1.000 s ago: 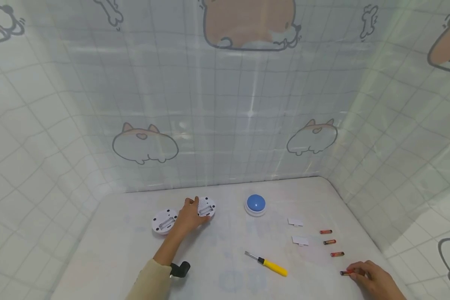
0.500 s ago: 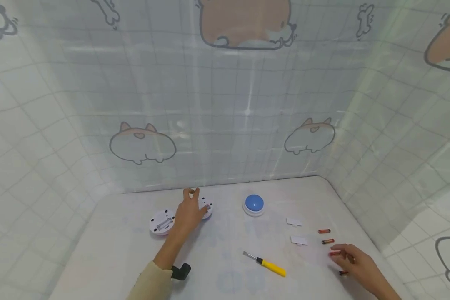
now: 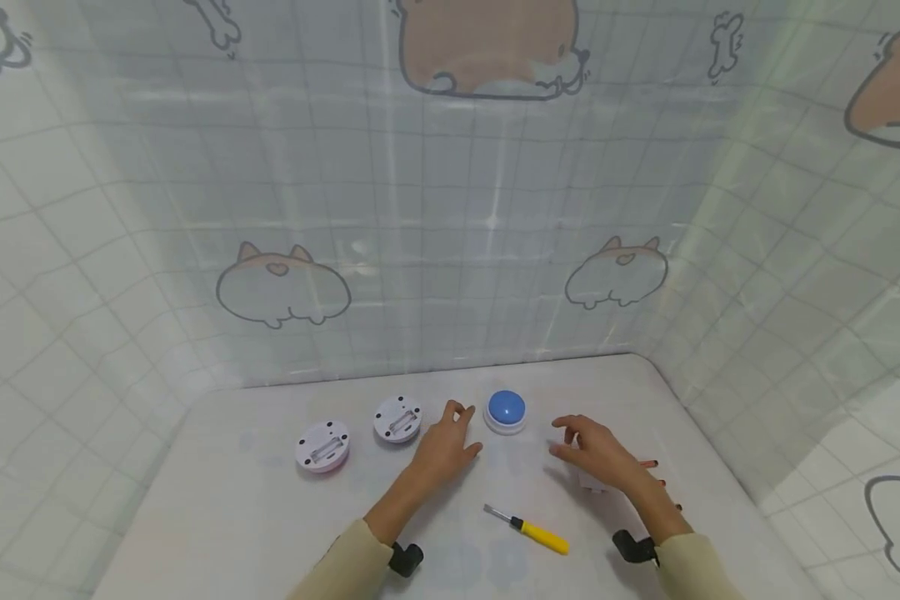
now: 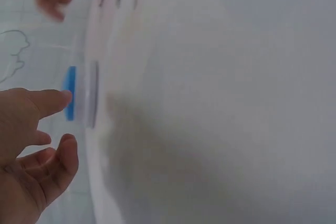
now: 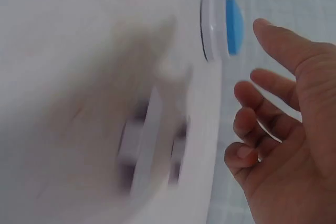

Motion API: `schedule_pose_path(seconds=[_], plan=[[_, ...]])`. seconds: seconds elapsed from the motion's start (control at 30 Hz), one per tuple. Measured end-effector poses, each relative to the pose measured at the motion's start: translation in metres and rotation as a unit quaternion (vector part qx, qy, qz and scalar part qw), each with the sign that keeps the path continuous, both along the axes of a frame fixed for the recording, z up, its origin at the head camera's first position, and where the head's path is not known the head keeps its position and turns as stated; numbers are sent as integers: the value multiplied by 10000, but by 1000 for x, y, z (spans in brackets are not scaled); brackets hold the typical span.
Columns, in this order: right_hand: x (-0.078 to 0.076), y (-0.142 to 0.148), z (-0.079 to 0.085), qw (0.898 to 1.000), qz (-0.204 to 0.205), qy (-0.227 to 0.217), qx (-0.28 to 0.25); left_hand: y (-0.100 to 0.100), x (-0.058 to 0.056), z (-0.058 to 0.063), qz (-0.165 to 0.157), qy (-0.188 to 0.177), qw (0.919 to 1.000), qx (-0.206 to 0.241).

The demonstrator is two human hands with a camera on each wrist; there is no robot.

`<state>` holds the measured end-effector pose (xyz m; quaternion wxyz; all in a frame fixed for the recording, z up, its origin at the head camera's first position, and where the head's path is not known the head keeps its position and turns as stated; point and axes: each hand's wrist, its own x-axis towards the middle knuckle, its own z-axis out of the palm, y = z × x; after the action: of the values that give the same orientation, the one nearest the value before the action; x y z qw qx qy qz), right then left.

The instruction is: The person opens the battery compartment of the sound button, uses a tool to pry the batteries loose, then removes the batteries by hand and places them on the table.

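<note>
A round white push button with a blue dome stands toward the back of the table. Just left of it is my left hand, fingers loosely bent and holding nothing. To its right hovers my right hand, also holding nothing, with thumb and fingers spread apart. In the right wrist view the blue-topped button lies beyond my thumb, and two white battery covers show below. Two more round units lie upturned at the left, the nearer one and the farther one, their battery compartments facing up.
A screwdriver with a yellow handle lies at the front middle. Red-and-black batteries lie at the right, partly hidden by my right arm. A patterned curtain rises behind the white table.
My left hand has left the farther upturned unit and moved right toward the blue button. My right hand has moved from the batteries up and left toward the same button.
</note>
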<state>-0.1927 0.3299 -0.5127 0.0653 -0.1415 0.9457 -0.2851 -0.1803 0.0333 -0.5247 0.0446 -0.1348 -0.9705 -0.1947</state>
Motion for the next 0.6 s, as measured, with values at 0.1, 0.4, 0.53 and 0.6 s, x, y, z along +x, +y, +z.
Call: schedule_pose_path(seconds=[0.1, 0.4, 0.53, 0.6], plan=[[-17, -19, -5, 9996, -37, -90, 256, 8, -4, -5, -9, -95, 9999, -123], [-40, -54, -21, 9977, -293, -391, 476, 24, -30, -17, 186, -700, 9973, -105], [-44, -62, -28, 9979, -301, -433, 369, 27, -40, -23, 239, -940, 9949, 266], [-46, -66, -30, 9983, -257, -351, 392, 28, -44, -24, 253, -937, 9946, 371]])
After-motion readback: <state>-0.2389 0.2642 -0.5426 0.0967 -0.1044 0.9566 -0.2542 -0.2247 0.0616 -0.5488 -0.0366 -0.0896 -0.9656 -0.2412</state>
